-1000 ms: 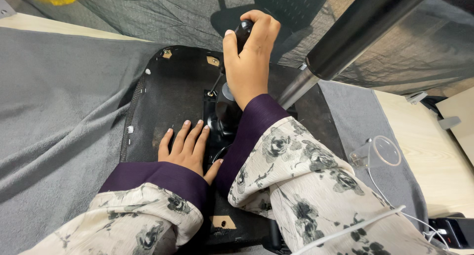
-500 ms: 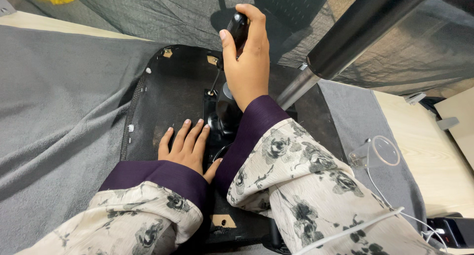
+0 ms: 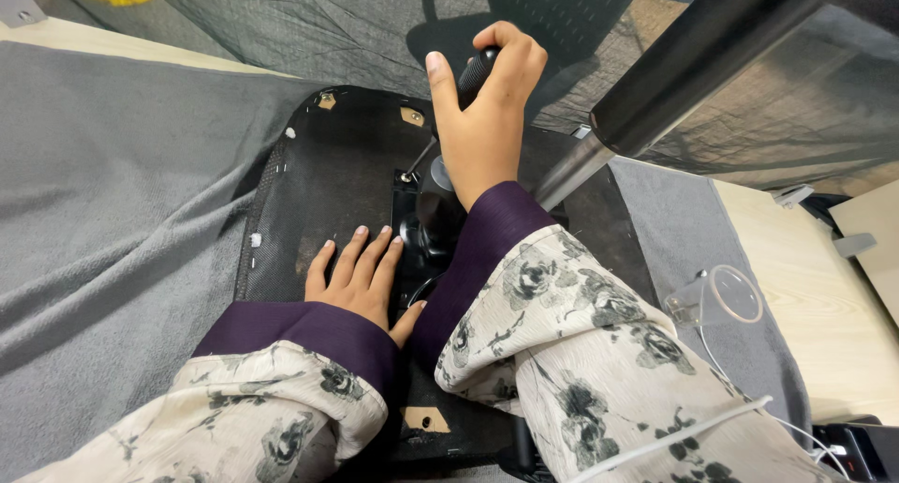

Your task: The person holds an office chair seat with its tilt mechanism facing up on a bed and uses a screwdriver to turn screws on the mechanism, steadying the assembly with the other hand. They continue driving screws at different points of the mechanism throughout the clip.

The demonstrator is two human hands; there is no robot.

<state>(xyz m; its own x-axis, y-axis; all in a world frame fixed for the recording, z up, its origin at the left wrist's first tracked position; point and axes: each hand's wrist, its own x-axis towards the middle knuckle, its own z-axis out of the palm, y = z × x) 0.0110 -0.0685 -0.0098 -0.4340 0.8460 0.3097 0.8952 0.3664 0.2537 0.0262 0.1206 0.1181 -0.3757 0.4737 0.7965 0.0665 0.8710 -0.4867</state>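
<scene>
An upturned black chair seat base (image 3: 318,179) lies on a grey cloth. My left hand (image 3: 361,279) rests flat on it, fingers spread, beside the black metal mechanism (image 3: 433,223) at its centre. My right hand (image 3: 487,118) is raised above the mechanism and grips a black handle (image 3: 475,69) of a tool that points down toward the mechanism. The tool's lower end is hidden behind my hand and wrist. Both arms wear floral sleeves with purple cuffs.
A thick dark cylinder with a silver shaft (image 3: 674,80) slants in from the upper right toward the seat base. Dark mesh fabric (image 3: 281,24) lies at the back. A clear plastic ring with a white cable (image 3: 735,296) sits on the wooden floor (image 3: 824,296) at right.
My right hand has risen slightly and turned on the handle, thumb now pointing up. My left hand has stayed flat on the seat base.
</scene>
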